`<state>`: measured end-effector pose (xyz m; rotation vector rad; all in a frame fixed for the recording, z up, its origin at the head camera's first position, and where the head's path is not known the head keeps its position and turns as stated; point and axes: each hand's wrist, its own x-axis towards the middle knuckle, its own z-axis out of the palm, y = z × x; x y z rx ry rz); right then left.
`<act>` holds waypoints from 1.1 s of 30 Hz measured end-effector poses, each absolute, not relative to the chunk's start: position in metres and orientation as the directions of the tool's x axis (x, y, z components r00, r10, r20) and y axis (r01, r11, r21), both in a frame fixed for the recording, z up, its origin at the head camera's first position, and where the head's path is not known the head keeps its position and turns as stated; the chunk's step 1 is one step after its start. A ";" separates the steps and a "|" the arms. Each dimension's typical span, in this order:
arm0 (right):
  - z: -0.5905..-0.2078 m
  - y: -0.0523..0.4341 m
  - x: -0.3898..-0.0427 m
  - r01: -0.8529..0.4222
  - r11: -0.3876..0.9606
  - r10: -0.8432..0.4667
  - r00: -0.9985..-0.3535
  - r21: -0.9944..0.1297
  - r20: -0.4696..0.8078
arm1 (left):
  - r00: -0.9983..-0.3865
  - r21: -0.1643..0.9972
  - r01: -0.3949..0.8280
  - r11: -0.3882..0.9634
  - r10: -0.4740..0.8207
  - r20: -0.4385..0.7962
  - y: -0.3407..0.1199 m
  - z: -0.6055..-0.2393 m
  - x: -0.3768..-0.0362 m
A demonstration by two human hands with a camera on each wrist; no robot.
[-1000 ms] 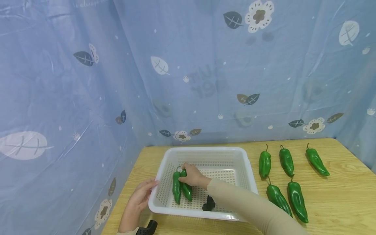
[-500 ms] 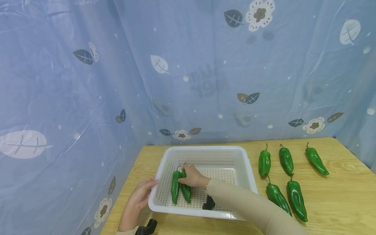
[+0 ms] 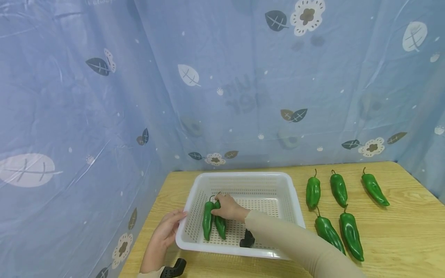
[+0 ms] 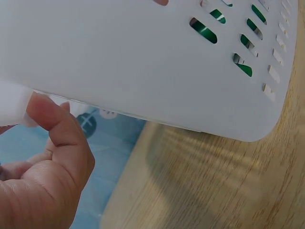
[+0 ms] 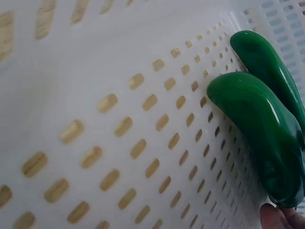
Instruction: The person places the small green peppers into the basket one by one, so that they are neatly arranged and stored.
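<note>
A white perforated plastic basket (image 3: 243, 176) stands on the table, its left rim held by my left hand (image 3: 168, 229). In the left wrist view, the thumb and fingers of the left hand (image 4: 59, 157) pinch that rim. Two green peppers lie side by side at the basket's left end. My right hand (image 3: 228, 209) reaches inside and grips the right-hand pepper (image 3: 220, 227) near its stem end; the other pepper (image 3: 207, 222) lies just left of it. The right wrist view shows the held pepper (image 5: 257, 133) on the basket floor, with only fingertips (image 5: 271, 217) visible below it.
Several more green peppers, one of them a far-right pepper (image 3: 374, 189), lie on the wooden table (image 3: 399, 231) right of the basket. A blue patterned curtain (image 3: 222, 96) hangs behind and to the left. Black wrist devices (image 3: 247, 239) sit on both arms.
Inside the basket, the lower ends of both peppers have shifted slightly left since one second ago. Both hands keep nearly the same places and grips.
</note>
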<state>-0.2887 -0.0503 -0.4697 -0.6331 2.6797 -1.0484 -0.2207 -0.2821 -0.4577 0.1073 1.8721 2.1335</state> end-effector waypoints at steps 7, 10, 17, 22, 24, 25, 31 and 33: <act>-0.466 -0.044 -0.296 -0.309 0.635 -0.435 -0.900 -0.708 0.003 | -0.948 0.980 -0.161 -0.118 0.294 -0.120 -0.282 -0.460 -0.222; -0.462 -0.040 -0.298 -0.290 0.631 -0.417 -0.909 -0.719 0.001 | -0.946 0.978 -0.164 -0.128 0.301 -0.119 -0.281 -0.460 -0.222; -0.449 -0.026 -0.302 -0.257 0.610 -0.371 -0.928 -0.750 0.016 | -0.950 0.974 -0.178 -0.139 0.284 -0.133 -0.279 -0.461 -0.222; -0.438 -0.008 -0.309 -0.243 0.632 -0.319 -0.947 -0.736 0.038 | -0.948 0.972 -0.183 -0.145 0.289 -0.136 -0.279 -0.461 -0.222; -0.433 -0.001 -0.311 -0.228 0.623 -0.299 -0.953 -0.748 0.041 | -0.946 0.973 -0.183 -0.143 0.294 -0.135 -0.279 -0.461 -0.222; -0.431 0.003 -0.311 -0.219 0.621 -0.292 -0.956 -0.752 0.037 | -0.945 0.973 -0.184 -0.142 0.298 -0.135 -0.280 -0.460 -0.221; -0.420 0.020 -0.311 -0.194 0.594 -0.283 -0.959 -0.781 0.023 | -0.947 0.975 -0.182 -0.126 0.291 -0.139 -0.281 -0.458 -0.220; -0.416 0.024 -0.311 -0.188 0.581 -0.282 -0.959 -0.792 0.021 | -0.949 0.976 -0.181 -0.125 0.282 -0.140 -0.282 -0.458 -0.220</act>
